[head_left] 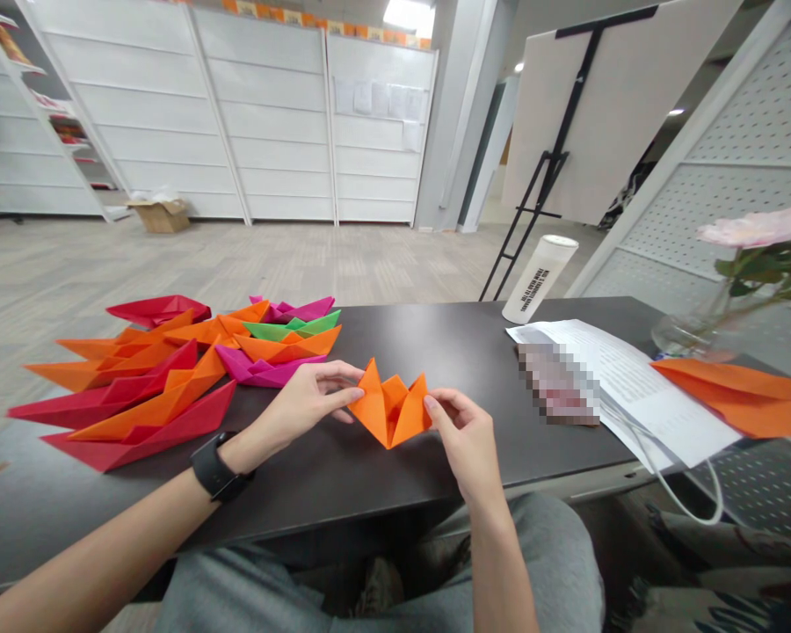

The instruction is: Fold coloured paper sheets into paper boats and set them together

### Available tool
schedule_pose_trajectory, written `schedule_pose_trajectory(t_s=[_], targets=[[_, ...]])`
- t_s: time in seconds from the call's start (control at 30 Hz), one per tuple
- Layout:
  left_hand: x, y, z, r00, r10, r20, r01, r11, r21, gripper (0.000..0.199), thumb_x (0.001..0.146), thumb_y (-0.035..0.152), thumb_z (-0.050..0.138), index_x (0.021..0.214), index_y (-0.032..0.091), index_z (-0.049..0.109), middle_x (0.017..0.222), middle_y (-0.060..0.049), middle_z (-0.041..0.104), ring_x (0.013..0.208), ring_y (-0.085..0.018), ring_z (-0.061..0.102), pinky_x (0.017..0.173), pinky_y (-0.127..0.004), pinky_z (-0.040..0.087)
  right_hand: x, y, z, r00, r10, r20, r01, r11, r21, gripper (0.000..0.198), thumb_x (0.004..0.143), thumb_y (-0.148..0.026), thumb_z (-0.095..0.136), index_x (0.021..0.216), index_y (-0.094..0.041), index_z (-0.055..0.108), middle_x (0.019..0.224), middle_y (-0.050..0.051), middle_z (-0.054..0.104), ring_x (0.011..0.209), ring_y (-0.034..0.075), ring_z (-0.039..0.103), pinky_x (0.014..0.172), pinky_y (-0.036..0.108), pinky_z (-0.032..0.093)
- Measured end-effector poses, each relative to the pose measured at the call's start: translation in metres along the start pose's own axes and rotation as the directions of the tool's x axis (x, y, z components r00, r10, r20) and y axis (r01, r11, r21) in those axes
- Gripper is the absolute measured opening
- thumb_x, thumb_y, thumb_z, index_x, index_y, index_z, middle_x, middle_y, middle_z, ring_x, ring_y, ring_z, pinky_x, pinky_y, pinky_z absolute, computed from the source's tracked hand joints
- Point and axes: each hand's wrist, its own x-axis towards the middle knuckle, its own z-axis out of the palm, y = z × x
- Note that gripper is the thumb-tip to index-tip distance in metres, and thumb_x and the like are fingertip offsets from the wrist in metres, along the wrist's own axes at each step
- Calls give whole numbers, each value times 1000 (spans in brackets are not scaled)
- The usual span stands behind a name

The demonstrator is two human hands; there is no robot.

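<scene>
An orange folded paper boat (405, 420) is held up over the dark table, between both hands. Its two outer points stand up at the sides, with a smaller peak in the middle and a fold running down the front. My left hand (309, 397), with a black watch on the wrist, pinches the boat's left side between thumb and fingers. On the right side, my right hand (465, 435) grips the edge in the same way. Just left of my left hand lies a purple paper boat (264, 367), one of a cluster of finished-looking boats.
Red, orange, green and purple paper boats (138, 422) crowd the table's left part. Toward the right stand a white cylinder (540, 277), printed sheets (606, 369), a white cable (682, 505), orange paper (738, 400) and a flower vase (689, 334). The table's front edge (395, 514) is above my knees.
</scene>
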Motion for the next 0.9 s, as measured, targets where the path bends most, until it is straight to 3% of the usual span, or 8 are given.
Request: schedule_pose_trajectory(t_s=[0.2,0.43,0.9], targets=[[4,-5,-2,994,-51,-93,40,992,-120,35,67,33,87,90,13,69,84,-4,76,72,-18,73,65,-28,62,3,8,3,991,6,-131,-3,1000,22,31,80,-47,72,86,-17,70,87,8,74,81,22,69,67,31,56],[7,-7,-3,983,-7,-183,-38,969,-245,35,62,27,90,82,14,64,73,2,71,65,-15,72,60,-23,62,5,14,5,976,51,-213,-13,984,179,34,74,-47,78,89,-18,68,89,5,73,85,23,68,71,35,59],[9,-9,-2,977,16,-213,-83,947,-312,43,62,25,91,79,15,53,89,0,67,80,-17,72,70,-31,65,7,10,5,955,51,-294,44,951,307,34,70,-37,81,85,-22,54,84,-1,66,74,16,66,62,28,59]])
